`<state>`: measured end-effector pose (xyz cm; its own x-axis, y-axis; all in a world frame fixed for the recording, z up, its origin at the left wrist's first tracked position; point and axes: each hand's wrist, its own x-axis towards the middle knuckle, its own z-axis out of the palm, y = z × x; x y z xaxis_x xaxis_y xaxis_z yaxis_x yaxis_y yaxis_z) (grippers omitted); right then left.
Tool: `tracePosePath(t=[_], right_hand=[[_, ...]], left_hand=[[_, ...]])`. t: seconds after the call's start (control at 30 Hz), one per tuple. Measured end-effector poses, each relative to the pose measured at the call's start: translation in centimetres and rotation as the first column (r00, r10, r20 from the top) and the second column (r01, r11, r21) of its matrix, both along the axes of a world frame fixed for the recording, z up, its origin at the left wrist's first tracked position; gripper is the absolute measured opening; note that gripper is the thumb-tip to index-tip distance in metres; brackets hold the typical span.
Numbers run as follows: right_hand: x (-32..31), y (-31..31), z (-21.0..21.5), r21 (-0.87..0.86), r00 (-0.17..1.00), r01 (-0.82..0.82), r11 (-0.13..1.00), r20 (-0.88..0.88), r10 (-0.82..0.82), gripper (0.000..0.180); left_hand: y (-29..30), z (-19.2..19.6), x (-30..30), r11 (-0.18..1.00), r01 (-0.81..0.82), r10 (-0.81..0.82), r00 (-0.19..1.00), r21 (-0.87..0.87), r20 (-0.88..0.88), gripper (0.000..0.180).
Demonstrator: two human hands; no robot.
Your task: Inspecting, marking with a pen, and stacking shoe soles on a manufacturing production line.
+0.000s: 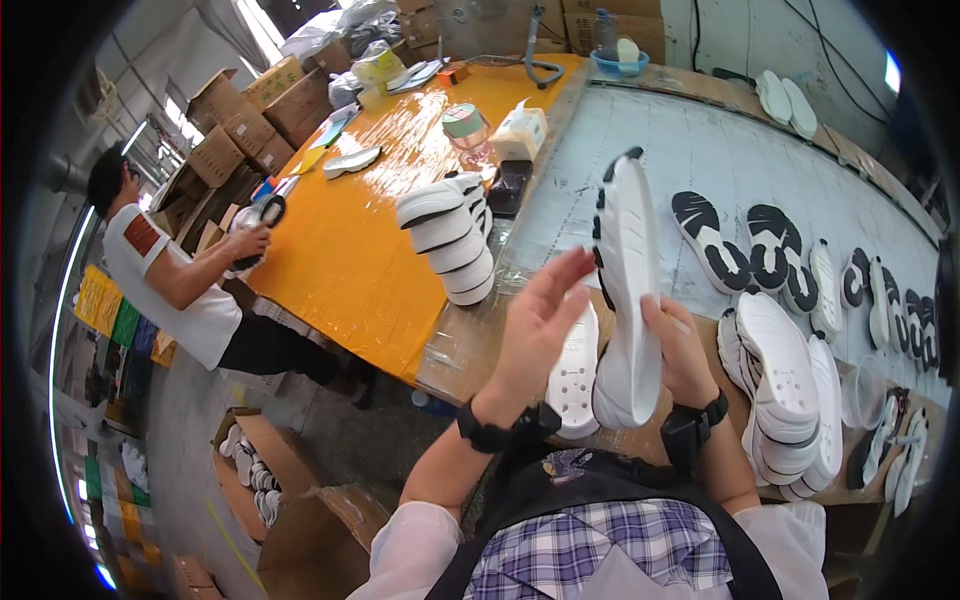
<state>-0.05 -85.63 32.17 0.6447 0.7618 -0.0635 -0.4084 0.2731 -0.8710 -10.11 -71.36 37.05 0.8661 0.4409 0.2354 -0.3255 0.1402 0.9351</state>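
Upright in front of me stands a white shoe sole (632, 290) with black tread lugs along its left edge. My right hand (680, 348) grips it by the right side, thumb on the white face. Beside the tread edge is my left hand (542, 325), its fingers stretched out and apart; whether the fingertips touch the lugs I cannot tell. Behind the held sole, partly covered by it, another white sole (572, 385) with small holes in its heel lies on the table. A stack of white soles (775, 375) stands to the right of my right hand.
Another stack of soles (455, 245) stands at the orange tabletop's (350, 250) edge. Black-and-white soles (712, 240) lie in a row on the grey surface. A pink bottle (468, 130) and tissue pack (520, 130) stand farther back. At left are a person (185, 270) and a carton of soles (275, 450).
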Motion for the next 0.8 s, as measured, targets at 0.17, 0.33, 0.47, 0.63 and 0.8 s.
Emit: tracePosePath(t=[0.17,0.33,0.47,0.63,0.8], right_hand=[[-0.2,1.1,0.8,-0.142,0.908,0.158,0.977,0.410,-0.087,0.029],[-2.0,0.7,-1.2,-0.109,0.803,0.167,0.980,0.592,-0.071,0.038],[-2.7,-0.7,-2.8,-0.112,0.786,0.237,0.965,0.606,-0.123,0.042],[-2.6,-2.1,-3.9,-0.082,0.645,0.334,0.939,0.746,-0.164,0.038],[-2.4,-2.7,-4.6,-0.047,0.635,0.355,0.934,0.745,-0.204,0.037]], left_hand=[[-1.4,-1.4,-1.1,0.999,-0.042,0.044,0.997,-0.025,0.070,0.054],[1.4,1.0,-2.7,0.819,-0.443,0.311,0.877,0.365,0.366,0.036],[0.7,1.3,-2.9,0.793,-0.399,0.334,0.917,0.460,0.220,0.045],[-0.6,0.8,-2.4,0.850,-0.402,0.333,0.911,0.340,0.244,0.043],[-1.8,0.8,-2.5,0.934,-0.300,0.273,0.950,0.192,0.152,0.035]])
